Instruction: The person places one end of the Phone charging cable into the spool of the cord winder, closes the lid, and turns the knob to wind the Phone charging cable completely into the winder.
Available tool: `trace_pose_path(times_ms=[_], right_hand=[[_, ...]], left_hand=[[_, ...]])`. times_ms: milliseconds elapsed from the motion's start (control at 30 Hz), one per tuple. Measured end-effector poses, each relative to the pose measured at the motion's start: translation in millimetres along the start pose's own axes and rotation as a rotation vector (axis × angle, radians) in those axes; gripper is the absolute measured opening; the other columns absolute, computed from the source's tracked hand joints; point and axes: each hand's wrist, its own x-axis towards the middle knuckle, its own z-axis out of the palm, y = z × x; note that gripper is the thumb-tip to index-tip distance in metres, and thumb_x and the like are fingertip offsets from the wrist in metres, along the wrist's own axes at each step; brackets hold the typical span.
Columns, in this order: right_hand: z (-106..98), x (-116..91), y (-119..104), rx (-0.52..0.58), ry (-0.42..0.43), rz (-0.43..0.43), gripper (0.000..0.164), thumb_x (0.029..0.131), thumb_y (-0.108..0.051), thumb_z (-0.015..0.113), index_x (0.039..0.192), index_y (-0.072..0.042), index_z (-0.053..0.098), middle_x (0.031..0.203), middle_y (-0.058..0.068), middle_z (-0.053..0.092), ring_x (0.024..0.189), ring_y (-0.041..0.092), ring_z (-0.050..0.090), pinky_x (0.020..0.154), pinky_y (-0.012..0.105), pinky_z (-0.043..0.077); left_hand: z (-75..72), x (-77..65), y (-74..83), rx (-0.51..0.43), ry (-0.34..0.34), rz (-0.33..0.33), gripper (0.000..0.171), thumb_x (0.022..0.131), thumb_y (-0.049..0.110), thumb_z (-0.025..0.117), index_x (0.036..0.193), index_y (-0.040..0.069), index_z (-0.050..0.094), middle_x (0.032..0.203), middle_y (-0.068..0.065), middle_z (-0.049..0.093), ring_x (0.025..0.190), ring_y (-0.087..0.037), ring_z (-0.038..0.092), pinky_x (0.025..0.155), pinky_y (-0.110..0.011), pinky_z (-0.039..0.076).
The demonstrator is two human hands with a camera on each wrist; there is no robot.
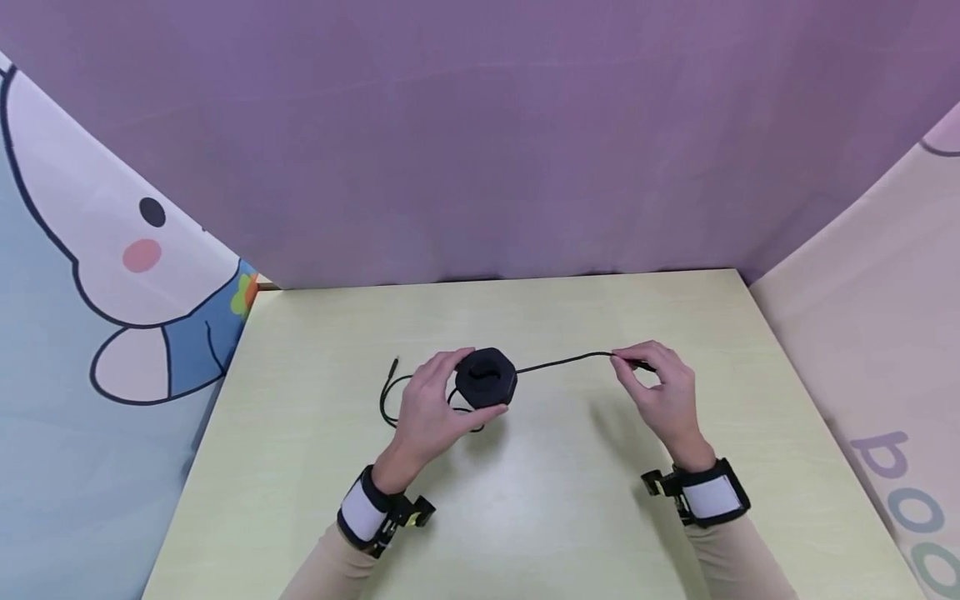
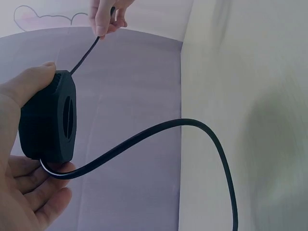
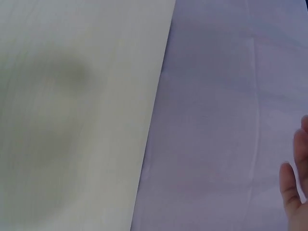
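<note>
My left hand [image 1: 435, 404] grips a black hexagonal cable reel [image 1: 486, 379] by its edges, thumb on one side and fingers on the other. An oval recess marks the reel's face in the left wrist view. From the reel's right side a thin black cable [image 1: 562, 362] stretches to my right hand [image 1: 663, 392], which pinches it near its end between thumb and fingers. On the opposite side, a loose length of cable [image 2: 144, 135] curves away from the reel. It loops behind my left hand and ends in a slim plug [image 1: 393, 367].
Both hands are above a pale wooden table [image 1: 525, 517]. Purple cloth [image 1: 480, 167] hangs behind its far edge. Printed cloths stand at the sides, a cartoon figure [image 1: 142, 250] on the left one. Strapped wrist cameras [image 1: 712, 492] sit on both wrists.
</note>
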Motion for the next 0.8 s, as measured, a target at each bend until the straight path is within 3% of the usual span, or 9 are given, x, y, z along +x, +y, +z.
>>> trace_pose_path(times_ms=[167, 367, 567, 800], right_hand=[[1, -3, 2, -0.084, -0.068, 0.003, 0.027, 0.079, 0.013, 0.079, 0.101, -0.001, 0.077, 0.079, 0.005, 0.070, 0.078, 0.006, 0.059, 0.081, 0.019, 0.039], [9, -4, 4, -0.163, -0.188, -0.034, 0.035, 0.076, 0.008, 0.084, 0.108, -0.003, 0.076, 0.074, -0.001, 0.067, 0.068, 0.015, 0.057, 0.082, 0.030, 0.039], [26, -6, -2, -0.125, -0.292, -0.065, 0.030, 0.079, 0.005, 0.084, 0.106, -0.005, 0.077, 0.075, -0.006, 0.066, 0.067, 0.009, 0.055, 0.079, 0.030, 0.042], [44, -5, -12, -0.048, -0.300, -0.146, 0.033, 0.076, 0.006, 0.085, 0.106, -0.005, 0.077, 0.077, -0.006, 0.067, 0.068, 0.010, 0.057, 0.079, 0.030, 0.043]], left_hand=[[0.9, -0.4, -0.5, 0.006, -0.003, -0.003, 0.085, 0.064, 0.041, 0.098, 0.133, 0.005, 0.064, 0.122, -0.010, 0.071, 0.113, -0.028, 0.067, 0.096, -0.050, 0.055], [3.5, 1.6, 2.5, 0.009, 0.009, 0.019, 0.086, 0.063, 0.042, 0.098, 0.133, 0.005, 0.065, 0.121, -0.010, 0.071, 0.113, -0.028, 0.067, 0.096, -0.050, 0.055], [10.3, 1.6, 6.7, 0.030, 0.015, 0.050, 0.087, 0.062, 0.044, 0.098, 0.132, 0.005, 0.065, 0.118, -0.009, 0.072, 0.110, -0.026, 0.068, 0.092, -0.046, 0.057], [14.6, 1.4, 7.9, 0.044, 0.018, 0.082, 0.088, 0.060, 0.046, 0.098, 0.130, 0.003, 0.066, 0.114, -0.009, 0.072, 0.106, -0.025, 0.069, 0.088, -0.043, 0.058]])
